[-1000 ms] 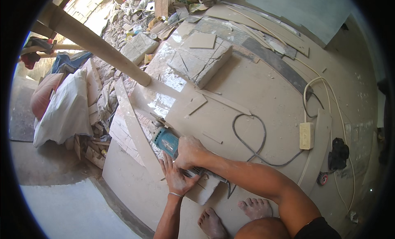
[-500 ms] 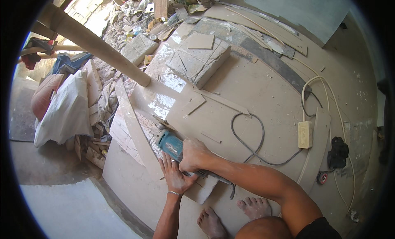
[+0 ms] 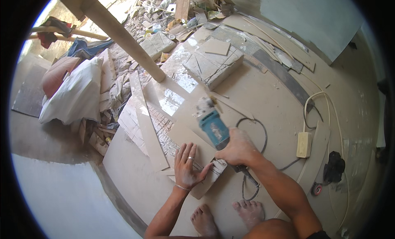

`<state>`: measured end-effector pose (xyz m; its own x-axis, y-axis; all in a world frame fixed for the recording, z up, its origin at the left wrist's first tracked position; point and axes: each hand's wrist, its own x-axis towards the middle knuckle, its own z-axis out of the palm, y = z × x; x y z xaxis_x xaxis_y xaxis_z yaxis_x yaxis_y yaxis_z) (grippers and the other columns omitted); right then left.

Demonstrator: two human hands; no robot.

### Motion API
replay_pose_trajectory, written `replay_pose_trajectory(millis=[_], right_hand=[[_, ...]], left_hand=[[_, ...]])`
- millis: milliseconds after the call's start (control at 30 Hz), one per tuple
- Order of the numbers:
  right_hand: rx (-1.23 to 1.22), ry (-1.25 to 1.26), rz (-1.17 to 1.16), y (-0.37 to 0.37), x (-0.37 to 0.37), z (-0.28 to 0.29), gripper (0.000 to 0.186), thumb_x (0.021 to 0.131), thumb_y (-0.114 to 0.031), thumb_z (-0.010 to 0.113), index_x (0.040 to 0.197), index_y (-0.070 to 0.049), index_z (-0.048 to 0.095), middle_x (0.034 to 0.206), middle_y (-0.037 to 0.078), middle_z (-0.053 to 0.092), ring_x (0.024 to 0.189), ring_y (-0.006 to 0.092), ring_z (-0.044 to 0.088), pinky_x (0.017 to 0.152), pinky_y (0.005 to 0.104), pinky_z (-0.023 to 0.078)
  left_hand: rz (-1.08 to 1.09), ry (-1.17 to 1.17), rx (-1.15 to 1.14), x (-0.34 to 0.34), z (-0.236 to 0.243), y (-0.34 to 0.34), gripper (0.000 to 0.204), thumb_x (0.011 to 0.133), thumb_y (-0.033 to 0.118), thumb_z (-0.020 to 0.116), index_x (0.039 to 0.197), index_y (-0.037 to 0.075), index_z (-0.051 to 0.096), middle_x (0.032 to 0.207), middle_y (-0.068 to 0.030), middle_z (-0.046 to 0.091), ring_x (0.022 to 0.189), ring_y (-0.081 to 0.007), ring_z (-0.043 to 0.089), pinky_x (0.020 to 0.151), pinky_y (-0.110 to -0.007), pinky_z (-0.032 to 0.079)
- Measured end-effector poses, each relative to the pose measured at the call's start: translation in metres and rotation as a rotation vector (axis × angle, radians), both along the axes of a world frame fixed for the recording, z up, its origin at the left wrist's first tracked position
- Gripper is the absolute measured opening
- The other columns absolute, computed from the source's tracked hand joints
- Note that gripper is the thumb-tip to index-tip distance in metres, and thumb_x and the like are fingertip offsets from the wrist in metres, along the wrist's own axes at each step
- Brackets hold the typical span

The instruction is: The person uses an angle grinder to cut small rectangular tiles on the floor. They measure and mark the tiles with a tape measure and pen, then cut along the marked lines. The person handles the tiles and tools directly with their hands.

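My right hand (image 3: 237,147) grips the rear of a blue angle grinder (image 3: 212,123), whose disc end sits far along a beige tile (image 3: 181,115) lying flat on the floor. My left hand (image 3: 188,165) rests palm down with fingers spread on the near end of that tile, a ring on one finger and a bracelet at the wrist. The grinder's dark cord (image 3: 255,128) loops over the floor to the right. My bare feet (image 3: 226,216) stand just below the tile.
A stack of tiles (image 3: 212,64) lies further back. A wooden pole (image 3: 119,37) slants in from upper left. White sacks (image 3: 74,95) and rubble sit at left. A beige power strip (image 3: 304,144) and a black object (image 3: 333,167) lie at right.
The grinder has travelled away from me along the tile, my right arm stretching out behind it. My left hand stays pressed on the tile's near end.
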<state>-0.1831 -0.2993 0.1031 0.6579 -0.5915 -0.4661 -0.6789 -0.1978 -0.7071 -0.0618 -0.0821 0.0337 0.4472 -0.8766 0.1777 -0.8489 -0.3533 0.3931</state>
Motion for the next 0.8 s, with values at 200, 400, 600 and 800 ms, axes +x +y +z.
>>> replay_pose_trajectory(millis=[200,400,600,800], right_hand=[[0.103,0.028,-0.064,-0.018,-0.039,0.015,0.064,0.065,-0.027,0.092,0.110,0.014,0.070,0.103,0.033,0.076,0.102,0.0416,0.078,0.092,0.0425,0.062],[0.088,-0.007,-0.066,-0.017,-0.061,0.011,0.066,0.066,-0.028,0.094,0.111,0.013,0.068,0.103,0.031,0.076,0.100,0.0406,0.078,0.092,0.0420,0.062],[0.101,-0.026,-0.066,-0.012,-0.067,0.013,0.067,0.067,-0.027,0.094,0.115,0.012,0.067,0.103,0.030,0.076,0.101,0.0400,0.078,0.092,0.0421,0.062],[0.115,0.006,-0.061,-0.006,-0.068,0.020,0.065,0.068,-0.027,0.093,0.115,0.011,0.067,0.101,0.028,0.076,0.098,0.0384,0.078,0.091,0.0421,0.062]], left_hand=[[-0.131,-0.080,0.087,0.017,0.014,-0.010,0.053,0.078,0.031,0.093,0.120,0.004,0.076,0.125,-0.0206,0.076,0.120,-0.0421,0.073,0.095,-0.047,0.064],[-0.241,-0.220,-0.160,0.048,0.028,-0.011,0.029,0.079,0.009,0.085,0.105,0.006,0.074,0.102,-0.0111,0.080,0.099,-0.0294,0.081,0.078,-0.038,0.068],[-0.261,-0.293,-0.264,0.072,0.048,-0.010,0.033,0.077,0.003,0.087,0.107,0.005,0.074,0.102,-0.0106,0.079,0.093,-0.0280,0.081,0.076,-0.036,0.068],[-0.266,-0.372,-0.411,0.064,0.064,-0.013,0.042,0.072,-0.005,0.088,0.110,0.006,0.075,0.104,-0.0091,0.080,0.092,-0.0254,0.081,0.076,-0.033,0.067]])
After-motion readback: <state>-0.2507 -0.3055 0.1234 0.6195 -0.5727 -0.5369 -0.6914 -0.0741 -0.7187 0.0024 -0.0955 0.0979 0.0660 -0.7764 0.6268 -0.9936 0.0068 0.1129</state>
